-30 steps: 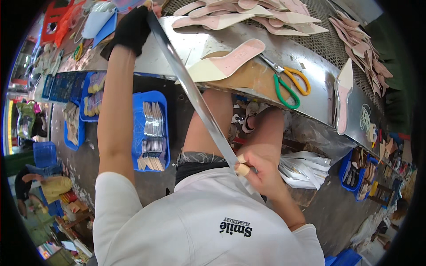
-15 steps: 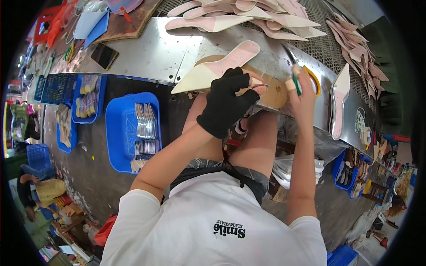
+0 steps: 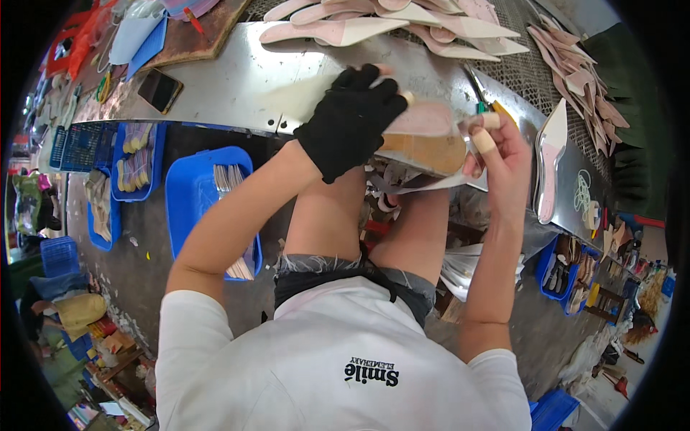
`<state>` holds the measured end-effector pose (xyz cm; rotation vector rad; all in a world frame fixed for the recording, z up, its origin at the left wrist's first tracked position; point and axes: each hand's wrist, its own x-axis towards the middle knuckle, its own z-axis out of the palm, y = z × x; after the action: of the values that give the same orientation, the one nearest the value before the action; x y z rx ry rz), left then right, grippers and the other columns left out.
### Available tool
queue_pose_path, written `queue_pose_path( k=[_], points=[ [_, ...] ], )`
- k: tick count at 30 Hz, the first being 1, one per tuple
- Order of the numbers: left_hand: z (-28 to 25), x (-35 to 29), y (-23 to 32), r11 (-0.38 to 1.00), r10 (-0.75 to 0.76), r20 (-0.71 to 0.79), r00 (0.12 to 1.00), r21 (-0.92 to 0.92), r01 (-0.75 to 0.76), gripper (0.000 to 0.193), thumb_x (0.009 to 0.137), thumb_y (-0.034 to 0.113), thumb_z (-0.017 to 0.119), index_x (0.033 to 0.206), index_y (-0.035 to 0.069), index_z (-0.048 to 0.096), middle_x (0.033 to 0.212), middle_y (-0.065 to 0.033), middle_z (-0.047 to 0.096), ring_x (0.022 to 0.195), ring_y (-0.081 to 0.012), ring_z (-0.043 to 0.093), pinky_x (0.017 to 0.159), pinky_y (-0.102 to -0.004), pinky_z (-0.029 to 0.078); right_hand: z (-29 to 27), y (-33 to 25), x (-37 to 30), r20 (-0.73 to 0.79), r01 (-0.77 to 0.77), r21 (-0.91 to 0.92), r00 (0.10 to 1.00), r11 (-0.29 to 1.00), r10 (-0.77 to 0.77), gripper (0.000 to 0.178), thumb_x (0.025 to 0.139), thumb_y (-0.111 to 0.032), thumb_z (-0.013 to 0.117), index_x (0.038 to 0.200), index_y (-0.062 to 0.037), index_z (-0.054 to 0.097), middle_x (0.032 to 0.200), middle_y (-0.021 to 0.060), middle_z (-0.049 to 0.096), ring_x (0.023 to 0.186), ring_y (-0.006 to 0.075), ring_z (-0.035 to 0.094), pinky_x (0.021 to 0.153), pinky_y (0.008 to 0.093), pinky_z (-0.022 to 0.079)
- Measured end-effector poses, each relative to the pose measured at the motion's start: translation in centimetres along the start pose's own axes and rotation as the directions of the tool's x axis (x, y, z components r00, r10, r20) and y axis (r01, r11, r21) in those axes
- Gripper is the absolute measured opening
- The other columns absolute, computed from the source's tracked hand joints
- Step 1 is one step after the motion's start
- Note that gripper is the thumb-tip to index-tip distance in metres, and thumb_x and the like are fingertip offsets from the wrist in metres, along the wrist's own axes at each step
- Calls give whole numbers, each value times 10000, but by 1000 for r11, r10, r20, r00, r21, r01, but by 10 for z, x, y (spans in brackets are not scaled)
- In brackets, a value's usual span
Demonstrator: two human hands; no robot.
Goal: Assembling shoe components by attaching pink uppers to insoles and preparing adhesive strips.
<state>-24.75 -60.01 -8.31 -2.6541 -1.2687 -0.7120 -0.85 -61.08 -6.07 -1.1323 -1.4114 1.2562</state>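
My left hand [image 3: 352, 122], in a black fingerless glove, is closed over the middle of a shoe insole at the bench edge. The insole's pink heel end [image 3: 425, 118] sticks out to the right; its pale toe end is smeared by motion. To the right, my right hand [image 3: 501, 147], with tape round some fingertips, pinches a thin, pale, see-through strip [image 3: 430, 184] that hangs in a curve below the bench edge. Just beyond that hand, scissors [image 3: 482, 106] with green and yellow handles lie on the metal bench. Beneath the insole is a worn brown block [image 3: 420, 152].
Several insoles [image 3: 345, 30] are piled at the back, with more [image 3: 586, 86] at the far right. A single insole [image 3: 550, 161] lies on the bench's right side. A phone [image 3: 160, 90] rests at left. Blue bins [image 3: 175, 208] stand on the floor below.
My right hand has let go of the scissors, which now lie on the bench, and holds the pale strip. My left hand has moved left and away from me; the insole has turned.
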Motion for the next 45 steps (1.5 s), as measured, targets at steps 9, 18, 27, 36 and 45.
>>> queue_pose_path(
  k=[9, 18, 27, 36, 45],
  points=[
    [4, -5, -10, 986, 132, -95, 987, 115, -121, 448, 679, 135, 661, 1120, 111, 584, 1160, -34, 554, 1248, -243, 416, 1057, -497, 266, 19, 31, 14, 267, 391, -602, 920, 696, -286, 143, 742, 6, 601, 881, 13, 567, 906, 129, 569, 795, 307, 578, 670, 330, 465],
    [1, -29, -39, 963, -264, -278, 923, -124, 238, 274, 728, 155, 698, 986, 74, 649, 917, -111, 652, 846, -300, 625, 741, -363, 504, 42, 11, 3, -118, 87, -77, 988, 993, -95, 54, 860, -65, 588, 898, -27, 583, 863, 26, 623, 621, 62, 514, 501, 197, 382],
    [4, -23, -41, 959, -251, -292, 923, -204, 196, 305, 663, 157, 740, 949, 89, 659, 844, -106, 629, 781, -294, 613, 680, -340, 503, 80, 27, 50, -32, 106, -110, 993, 988, -110, 135, 820, -80, 656, 925, 5, 652, 769, -23, 619, 536, 2, 425, 452, 171, 312],
    [8, -20, -41, 941, -316, -272, 909, -208, 265, 212, 665, 161, 683, 857, 77, 653, 771, -91, 644, 798, -280, 613, 751, -364, 501, 93, 47, 56, -83, 205, -302, 967, 931, -240, 141, 790, -82, 673, 909, -7, 658, 775, -10, 610, 628, 43, 509, 533, 201, 392],
    [7, -22, -44, 951, -238, -242, 941, -253, 176, 205, 681, 121, 670, 877, 78, 629, 773, -90, 614, 764, -280, 585, 653, -382, 481, 103, 44, 48, 33, 432, -692, 819, 578, -572, 148, 708, -37, 644, 855, -50, 649, 846, 86, 595, 657, 250, 577, 607, 327, 468]
  ],
)
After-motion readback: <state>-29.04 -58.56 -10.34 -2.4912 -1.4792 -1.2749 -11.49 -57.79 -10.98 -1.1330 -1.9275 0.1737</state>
